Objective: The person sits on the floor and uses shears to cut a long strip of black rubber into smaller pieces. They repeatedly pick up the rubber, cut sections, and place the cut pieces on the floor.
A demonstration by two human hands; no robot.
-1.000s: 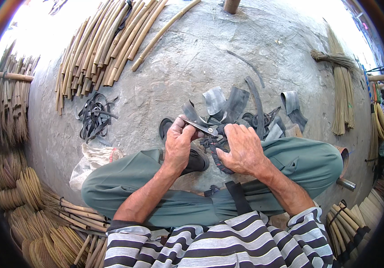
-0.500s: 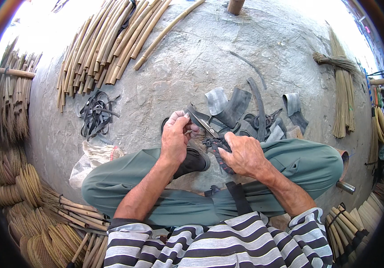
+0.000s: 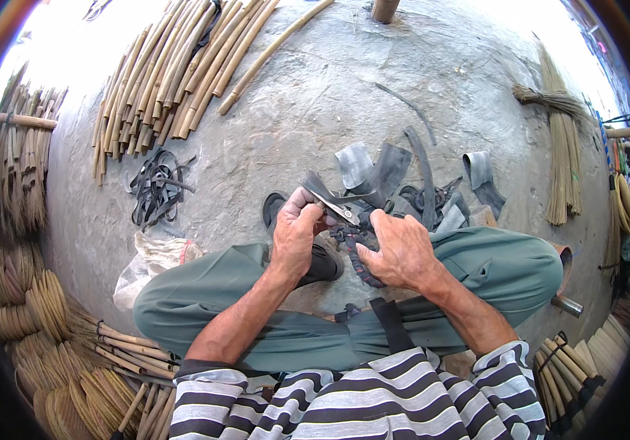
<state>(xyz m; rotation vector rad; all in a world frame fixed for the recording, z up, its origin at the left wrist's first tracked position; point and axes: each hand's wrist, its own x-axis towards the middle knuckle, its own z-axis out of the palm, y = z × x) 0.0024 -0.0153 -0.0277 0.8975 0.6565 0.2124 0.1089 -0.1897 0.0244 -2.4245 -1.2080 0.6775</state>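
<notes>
My left hand (image 3: 293, 235) pinches a dark grey rubber strip (image 3: 318, 182) between thumb and fingers, above my shoe. The closed right hand (image 3: 403, 253) grips a pair of scissors (image 3: 345, 213), whose handle (image 3: 366, 273) is wrapped in dark and reddish material. Pointing up and left, the blades lie against the strip near my left fingertips. The strip's loose end curls right, over the blades. Fingers of the right hand partly hide the scissor handles.
Cut rubber sheets (image 3: 390, 170) lie on the floor just beyond my hands. A tangle of black strips (image 3: 159, 192) sits left, near a white sack (image 3: 159, 253). Bamboo poles (image 3: 183, 66) are stacked far left; a tied straw bundle (image 3: 564, 161) lies right. Broom heads (image 3: 51, 301) pile up lower left.
My left hand has shifted slightly right and down, closer to the scissors. The strip's free end now stretches rightward over the blades, which look more closed.
</notes>
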